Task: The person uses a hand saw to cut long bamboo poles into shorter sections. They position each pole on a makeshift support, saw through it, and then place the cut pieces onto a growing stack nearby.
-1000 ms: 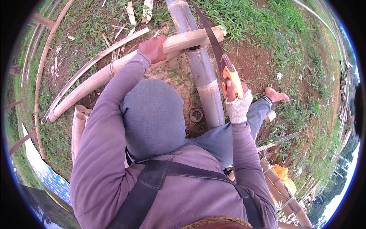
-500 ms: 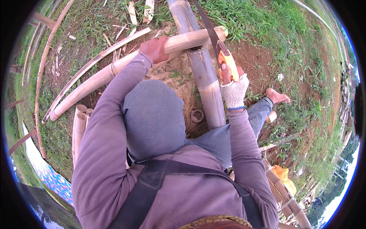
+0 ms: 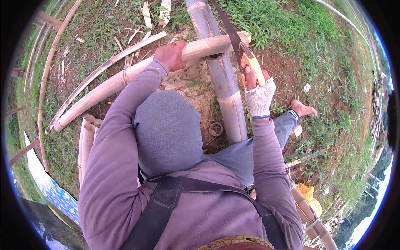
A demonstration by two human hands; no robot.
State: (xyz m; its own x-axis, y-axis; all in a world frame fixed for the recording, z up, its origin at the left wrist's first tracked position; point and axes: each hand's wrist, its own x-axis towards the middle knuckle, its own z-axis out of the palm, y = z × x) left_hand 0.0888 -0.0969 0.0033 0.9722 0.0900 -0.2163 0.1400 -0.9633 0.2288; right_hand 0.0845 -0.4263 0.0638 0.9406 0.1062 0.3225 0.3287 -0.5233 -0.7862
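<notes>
My left hand (image 3: 171,56) is closed over a pale bamboo pole (image 3: 98,93), holding it across a thicker greyish bamboo log (image 3: 229,102). In my gloved right hand (image 3: 258,96) is a handsaw (image 3: 253,68), gripped by its orange handle. Its dark blade lies across the pale pole near the pole's right end and runs out past the upper edge of the view. The blade partly covers that end, so the depth of any cut cannot be made out. The knitted glove leaves the fingers bare.
A thin split bamboo strip (image 3: 100,74) lies beside the pole. Several short bamboo lengths (image 3: 86,139) are at left. A bamboo ring (image 3: 216,129) sits near the log's base, by my bent leg (image 3: 233,162). A yellow-orange bag (image 3: 306,192) is at lower right.
My right hand and the saw appear slightly farther right and lower. The whole view has also shifted a little. Both grips are unchanged.
</notes>
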